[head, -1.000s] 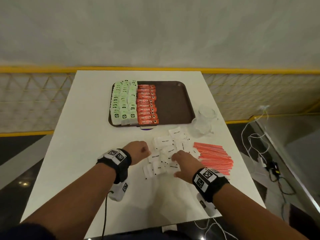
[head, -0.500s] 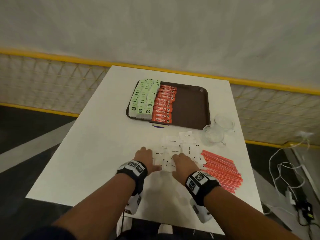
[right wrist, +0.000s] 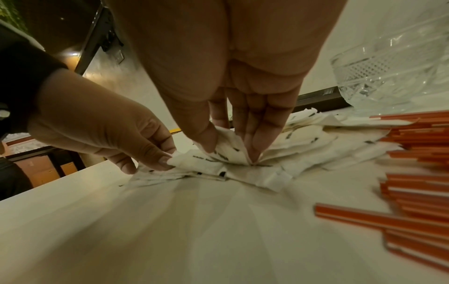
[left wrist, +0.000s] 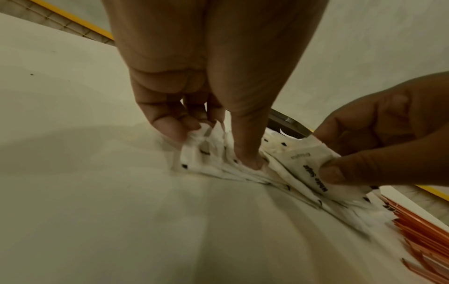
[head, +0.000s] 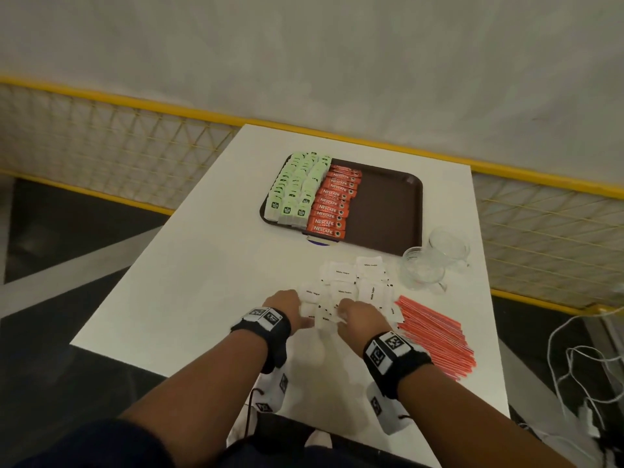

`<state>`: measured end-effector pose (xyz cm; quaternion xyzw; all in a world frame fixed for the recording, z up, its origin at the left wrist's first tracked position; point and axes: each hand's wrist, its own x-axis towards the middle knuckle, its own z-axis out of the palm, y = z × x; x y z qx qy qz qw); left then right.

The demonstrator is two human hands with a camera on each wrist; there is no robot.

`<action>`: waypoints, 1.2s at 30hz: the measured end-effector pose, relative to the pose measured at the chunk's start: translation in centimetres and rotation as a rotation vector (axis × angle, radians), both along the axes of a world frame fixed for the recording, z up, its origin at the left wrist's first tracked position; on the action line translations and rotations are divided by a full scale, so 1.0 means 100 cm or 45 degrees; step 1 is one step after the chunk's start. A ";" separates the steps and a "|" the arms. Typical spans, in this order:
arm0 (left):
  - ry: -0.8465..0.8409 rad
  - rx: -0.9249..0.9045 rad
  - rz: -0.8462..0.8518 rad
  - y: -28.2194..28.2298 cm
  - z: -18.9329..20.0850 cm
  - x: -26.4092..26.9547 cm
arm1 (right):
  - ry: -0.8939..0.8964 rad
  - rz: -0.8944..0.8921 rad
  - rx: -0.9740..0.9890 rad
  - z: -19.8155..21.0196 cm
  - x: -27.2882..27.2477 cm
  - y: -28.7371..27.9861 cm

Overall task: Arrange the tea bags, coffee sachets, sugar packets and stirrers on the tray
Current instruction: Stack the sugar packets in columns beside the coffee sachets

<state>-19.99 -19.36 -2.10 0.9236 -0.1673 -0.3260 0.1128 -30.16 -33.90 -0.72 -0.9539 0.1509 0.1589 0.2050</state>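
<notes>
Clearly the sugar packets (head: 351,288) are light, limp paper, slippery when stacked; they lie heaped at lower centre on the tabletop (head: 189,298), below the tray (head: 388,211). Both hands, left (head: 287,307) and right (head: 359,314), pinch packets; best gripped by squared edges

Looks like a café or hotel tea corner, not a home. A plain white table (head: 189,265) set against a bare pale wall (head: 337,55), with a yellow wire fence (head: 111,136) running behind it. A brown serving tray (head: 391,211) filled with rows of green tea bags (head: 297,187) and red coffee sachets (head: 334,204). Piles of white sugar packets (head: 351,282) and orange stirrers (head: 435,336), far too many for one family. Two cut-glass cups (head: 422,271) nearby. Dark shiny floor (head: 67,224) with pale stripes, and loose white cables (head: 587,352) lying on it.
</notes>
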 end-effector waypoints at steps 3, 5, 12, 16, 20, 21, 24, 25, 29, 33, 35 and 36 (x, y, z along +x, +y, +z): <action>-0.031 0.020 0.018 0.002 0.002 -0.007 | -0.006 0.024 -0.012 -0.001 -0.001 -0.001; -0.013 -0.032 0.025 0.003 0.004 -0.010 | -0.007 0.021 -0.014 -0.003 -0.001 0.000; 0.114 -0.185 0.119 0.022 0.003 -0.014 | -0.020 -0.038 -0.053 -0.004 -0.007 0.001; 0.143 -0.289 0.217 0.039 0.017 -0.009 | -0.109 -0.053 -0.045 0.004 -0.011 0.003; 0.224 -0.534 0.420 0.046 0.032 -0.002 | -0.213 -0.153 0.123 0.022 -0.010 0.002; 0.287 -0.634 0.477 0.047 0.039 -0.002 | -0.250 -0.174 0.175 0.029 -0.009 0.002; 0.439 -0.877 0.634 0.042 0.061 0.000 | -0.353 -0.214 0.291 0.051 -0.001 0.004; 0.481 -0.942 0.673 0.039 0.068 0.002 | -0.391 -0.227 0.319 0.059 0.003 0.004; 0.582 -1.123 0.779 0.025 0.088 0.009 | -0.614 -0.288 0.442 0.079 0.022 0.005; 0.710 -1.299 0.789 0.004 0.102 0.020 | -0.752 -0.349 0.640 0.086 0.042 0.006; 0.798 -1.387 0.805 -0.005 0.104 0.029 | -0.786 -0.385 0.672 0.088 0.049 0.005; 0.842 -1.425 0.825 -0.010 0.104 0.034 | -0.809 -0.385 0.632 0.090 0.052 0.005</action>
